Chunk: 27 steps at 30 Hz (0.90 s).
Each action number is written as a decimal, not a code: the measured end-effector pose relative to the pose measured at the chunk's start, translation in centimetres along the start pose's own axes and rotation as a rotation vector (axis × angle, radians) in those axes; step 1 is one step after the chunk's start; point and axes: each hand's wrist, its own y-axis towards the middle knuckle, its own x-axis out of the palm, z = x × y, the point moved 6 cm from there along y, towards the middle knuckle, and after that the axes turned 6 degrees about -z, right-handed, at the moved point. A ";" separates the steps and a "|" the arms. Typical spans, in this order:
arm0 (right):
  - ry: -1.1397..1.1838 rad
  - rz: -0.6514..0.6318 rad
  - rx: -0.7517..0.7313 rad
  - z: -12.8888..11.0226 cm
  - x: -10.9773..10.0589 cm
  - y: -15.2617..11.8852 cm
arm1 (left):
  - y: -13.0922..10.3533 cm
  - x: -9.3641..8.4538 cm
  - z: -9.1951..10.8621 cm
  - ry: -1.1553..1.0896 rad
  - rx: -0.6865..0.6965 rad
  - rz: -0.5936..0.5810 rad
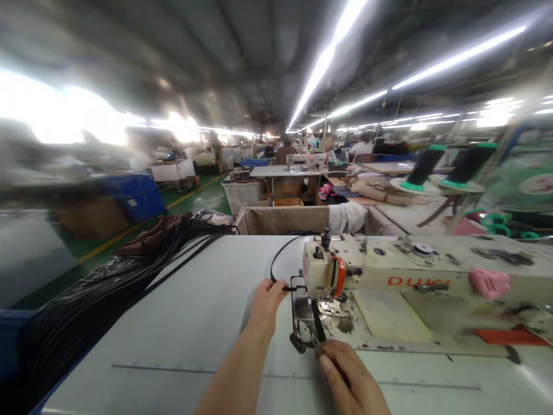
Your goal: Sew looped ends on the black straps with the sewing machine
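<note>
A beige sewing machine with an orange guard by its needle head stands on the pale table at the right. Left of the needle head, my left hand pinches a narrow black strap between thumb and fingertips; the strap curves up behind it. My right hand is closed at the machine bed's front edge. Its fingers grip a black strap that runs back toward the needle area. A small metallic glint shows at these fingertips, too blurred to name. Whether both hands hold the same strap, I cannot tell.
Many long black straps hang over the table's left edge. A printed ruler line crosses the table front. Behind is a cloth-lined bin. Black thread cones stand at the right, and a pink object sits on the machine arm.
</note>
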 end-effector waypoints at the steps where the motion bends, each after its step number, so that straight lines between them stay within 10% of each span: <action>1: 0.047 -0.039 0.056 -0.4 0.5 0.3 | -0.8 -0.5 0.1 -0.035 -0.007 0.005; 10: 0.608 -0.213 0.408 0.5 5.7 2.9 | -7.4 -5.1 0.2 -0.022 0.009 0.087; 27: 0.602 -0.356 0.359 -0.4 8.4 5.3 | -13.5 -8.6 0.7 0.155 0.071 0.172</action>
